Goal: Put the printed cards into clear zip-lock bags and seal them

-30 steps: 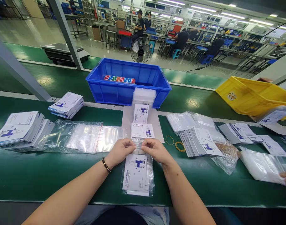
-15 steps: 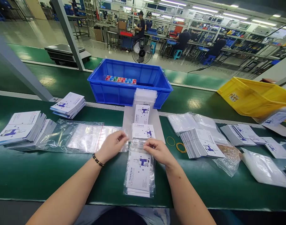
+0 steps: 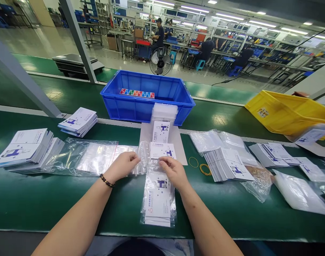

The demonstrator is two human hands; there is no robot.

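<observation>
My left hand (image 3: 124, 165) is pinched at the edge of a clear plastic bag (image 3: 143, 156), left of centre. My right hand (image 3: 175, 172) has thumb and forefinger together by the lower edge of a white booklet (image 3: 162, 150) with a purple picture; what lies between those fingertips is too small to make out. Below the hands, nearer me, bagged booklets (image 3: 157, 201) lie in a pile. Flat clear bags (image 3: 95, 156) are spread beneath and left of my left hand. Another booklet (image 3: 160, 131) leans behind, against a stack of translucent sleeves (image 3: 164, 112).
A blue bin (image 3: 127, 108) stands behind, a yellow bin (image 3: 282, 110) at right. Booklet stacks (image 3: 26, 144) lie left, and more booklets (image 3: 229, 165) right, beside rubber bands (image 3: 205, 169) and packs of bags (image 3: 298, 192). A grey post (image 3: 81, 42) rises at left.
Both hands have shifted slightly left. The clear bag by my left fingertips now stands up more. My right fingers have moved off the bagged pile towards the booklet's lower edge.
</observation>
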